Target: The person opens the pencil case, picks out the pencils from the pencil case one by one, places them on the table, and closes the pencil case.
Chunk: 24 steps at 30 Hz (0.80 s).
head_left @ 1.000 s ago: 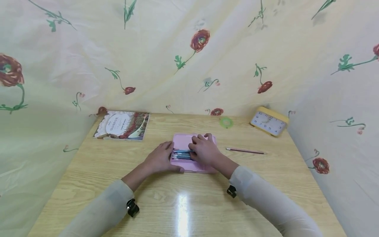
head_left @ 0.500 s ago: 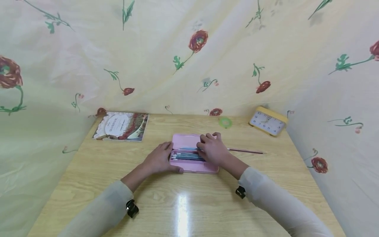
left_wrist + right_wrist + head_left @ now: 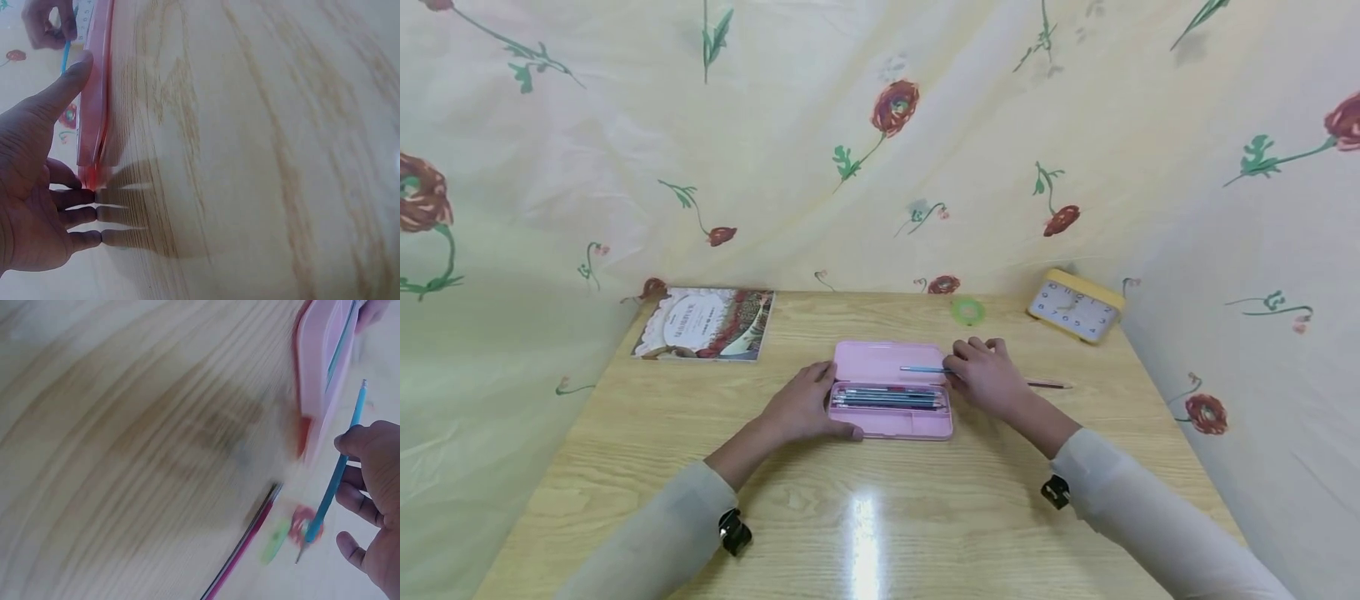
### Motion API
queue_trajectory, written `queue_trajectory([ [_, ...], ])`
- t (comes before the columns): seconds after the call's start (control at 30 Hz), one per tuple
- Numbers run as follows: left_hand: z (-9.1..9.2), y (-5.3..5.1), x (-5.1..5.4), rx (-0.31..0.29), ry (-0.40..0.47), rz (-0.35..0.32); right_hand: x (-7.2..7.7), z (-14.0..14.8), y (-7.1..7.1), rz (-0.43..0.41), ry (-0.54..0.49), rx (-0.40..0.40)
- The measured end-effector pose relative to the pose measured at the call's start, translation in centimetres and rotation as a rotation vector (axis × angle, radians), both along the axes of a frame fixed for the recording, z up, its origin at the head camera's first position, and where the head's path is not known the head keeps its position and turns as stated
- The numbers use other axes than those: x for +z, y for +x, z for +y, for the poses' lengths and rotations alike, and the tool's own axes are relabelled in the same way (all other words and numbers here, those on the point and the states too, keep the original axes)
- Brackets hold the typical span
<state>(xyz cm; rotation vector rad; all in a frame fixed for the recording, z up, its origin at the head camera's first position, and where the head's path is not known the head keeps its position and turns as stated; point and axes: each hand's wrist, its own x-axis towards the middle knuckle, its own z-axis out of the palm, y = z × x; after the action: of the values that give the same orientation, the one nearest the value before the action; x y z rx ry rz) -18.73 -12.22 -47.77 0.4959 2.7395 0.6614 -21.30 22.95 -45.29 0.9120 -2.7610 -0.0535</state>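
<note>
Blue pencil, pinched in right grip; left grip spread, at pink case edge (roomy tabletop)

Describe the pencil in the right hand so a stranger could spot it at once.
On the wooden table, find the open pink pencil case, then the right hand just past its right end. That hand pinches a light blue pencil. Other pencils lie in the case and a dark red pencil on the table; this one alone is held.
</note>
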Motion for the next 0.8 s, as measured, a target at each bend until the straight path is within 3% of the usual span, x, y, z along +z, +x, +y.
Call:
queue_trajectory([
  [0.4,-0.1,0.2,-0.1,0.009,0.007,0.005,-0.8,6.2,0.8,-0.022,0.035,-0.101],
  [0.8,-0.2,0.1,-0.1,-0.007,-0.005,0.02,-1.3,9.4,1.9,-0.062,-0.004,-0.172],
])
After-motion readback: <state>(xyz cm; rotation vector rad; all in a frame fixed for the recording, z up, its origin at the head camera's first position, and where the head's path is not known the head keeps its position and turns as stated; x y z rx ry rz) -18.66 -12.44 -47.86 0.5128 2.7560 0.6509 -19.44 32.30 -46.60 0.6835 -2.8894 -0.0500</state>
